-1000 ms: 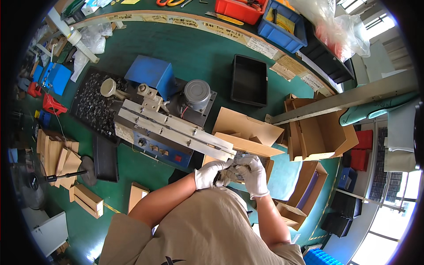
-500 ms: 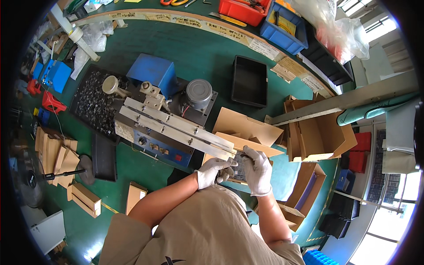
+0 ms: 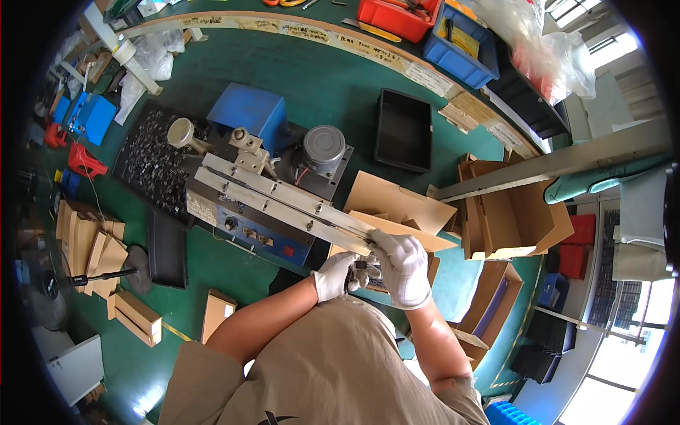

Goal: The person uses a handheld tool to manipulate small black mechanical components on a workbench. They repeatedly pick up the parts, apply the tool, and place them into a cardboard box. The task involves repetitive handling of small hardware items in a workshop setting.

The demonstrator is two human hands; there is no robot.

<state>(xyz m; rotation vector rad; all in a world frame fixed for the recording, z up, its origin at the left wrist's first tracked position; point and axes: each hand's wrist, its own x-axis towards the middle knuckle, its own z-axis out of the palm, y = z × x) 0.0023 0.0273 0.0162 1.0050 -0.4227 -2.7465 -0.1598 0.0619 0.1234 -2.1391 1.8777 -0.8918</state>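
Note:
Both of my hands wear white gloves with grey-soiled fingers. My left hand (image 3: 335,276) is closed just below the lower end of the long metal rails (image 3: 273,203), and small dark pieces show at its fingertips, too small to name. My right hand (image 3: 404,270) reaches over the rail end with its fingers bent and pressed together; whatever is in them is hidden. The rails slope down toward me from a bench machine with a blue housing (image 3: 248,115), a round grey motor (image 3: 324,144) and a blue control panel (image 3: 258,239).
Left of the machine a black tray (image 3: 152,163) holds many small dark parts. A black bin (image 3: 404,131) stands behind, on the green bench. Cardboard boxes (image 3: 520,212) lie on the right, below a slanting metal post (image 3: 559,164). Red (image 3: 397,18) and blue (image 3: 460,46) bins sit on the back shelf.
My right hand has moved left and turned over, from beside the rail end onto it, close to my left hand. The left hand has shifted slightly left, its fingers still bent.

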